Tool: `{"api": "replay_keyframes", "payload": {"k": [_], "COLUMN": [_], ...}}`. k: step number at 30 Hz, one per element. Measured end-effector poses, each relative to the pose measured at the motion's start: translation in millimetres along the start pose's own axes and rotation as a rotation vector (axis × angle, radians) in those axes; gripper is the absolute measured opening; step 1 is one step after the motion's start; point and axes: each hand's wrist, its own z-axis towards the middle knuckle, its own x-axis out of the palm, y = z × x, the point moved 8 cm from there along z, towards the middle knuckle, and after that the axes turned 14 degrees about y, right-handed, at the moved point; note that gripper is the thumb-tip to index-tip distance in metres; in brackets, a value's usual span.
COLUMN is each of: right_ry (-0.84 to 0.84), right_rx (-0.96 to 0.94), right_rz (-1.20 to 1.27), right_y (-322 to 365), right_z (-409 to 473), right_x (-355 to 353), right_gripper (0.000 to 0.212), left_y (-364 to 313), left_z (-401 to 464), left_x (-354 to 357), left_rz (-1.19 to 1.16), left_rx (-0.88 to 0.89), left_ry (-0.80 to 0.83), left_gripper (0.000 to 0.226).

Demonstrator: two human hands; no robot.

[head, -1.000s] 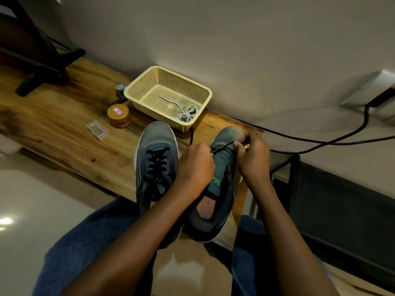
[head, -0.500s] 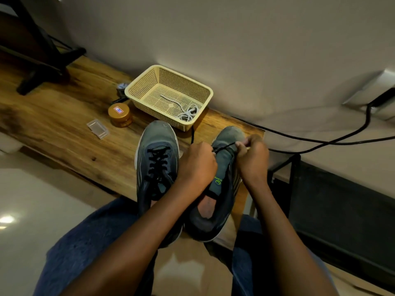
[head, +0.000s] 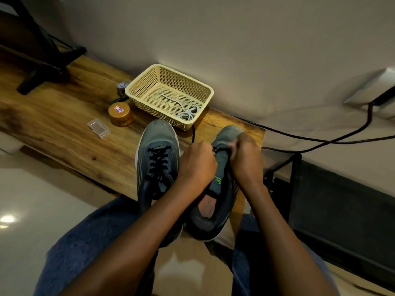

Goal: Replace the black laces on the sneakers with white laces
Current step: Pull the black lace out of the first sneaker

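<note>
Two grey sneakers stand toe-out on the wooden table edge. The left sneaker (head: pixel 157 159) is fully laced in black. Over the right sneaker (head: pixel 222 167) both my hands work near the toe end: my left hand (head: pixel 197 163) and my right hand (head: pixel 245 159) each pinch a short stretch of black lace (head: pixel 217 149) between them. A loose length of that black lace (head: pixel 193 133) trails toward the basket. White laces (head: pixel 188 112) lie coiled in the cream mesh basket (head: pixel 149 82) behind the shoes.
On the wooden table (head: pixel 53 116) sit a brown jar (head: pixel 120 114), a small clear plastic case (head: pixel 98 128) and a small round object (head: pixel 122 86) by the basket. Black cables (head: pixel 320 139) run right toward a wall socket. A dark stand (head: pixel 42 60) is far left.
My right hand has shifted left toward my left hand, so the stretch of black lace between them is shorter. The sneakers have not moved.
</note>
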Motion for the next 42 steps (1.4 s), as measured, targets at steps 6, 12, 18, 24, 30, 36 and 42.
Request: {"api": "replay_keyframes", "payload": {"k": [6, 12, 18, 24, 30, 36, 42], "right_ry": [0.023, 0.16, 0.124, -0.067, 0.14, 0.094, -0.041], "right_rx": [0.081, -0.095, -0.123, 0.159, -0.028, -0.056, 0.139], "right_rz": [0.254, -0.079, -0.206, 0.289, 0.04, -0.148, 0.198], "right_y": [-14.2, 8.1, 14.4, -13.5, 6.0, 13.5, -9.2], "right_z": [3.8, 3.8, 2.8, -3.7, 2.6, -0.1, -3.6], "right_x": [-13.1, 5.4, 7.1, -1.8, 5.5, 6.9, -5.1], "right_gripper": [0.011, 0.019, 0.01, 0.012, 0.017, 0.013, 0.011], "left_y": [-0.4, -0.1, 0.4, -1.1, 2.7, -0.6, -1.1], "left_z": [1.0, 3.3, 3.3, 3.5, 5.0, 3.8, 3.1], "left_x": [0.9, 0.0, -0.5, 0.8, 2.3, 1.7, 1.2], "left_rz": [-0.005, 0.006, -0.002, -0.016, -0.01, 0.005, 0.009], "left_rx": [-0.006, -0.009, -0.006, 0.009, 0.002, 0.006, 0.011], "left_ry": [0.0, 0.003, 0.006, 0.004, 0.021, 0.022, 0.01], "left_gripper": [0.023, 0.023, 0.018, 0.023, 0.023, 0.02, 0.022]}}
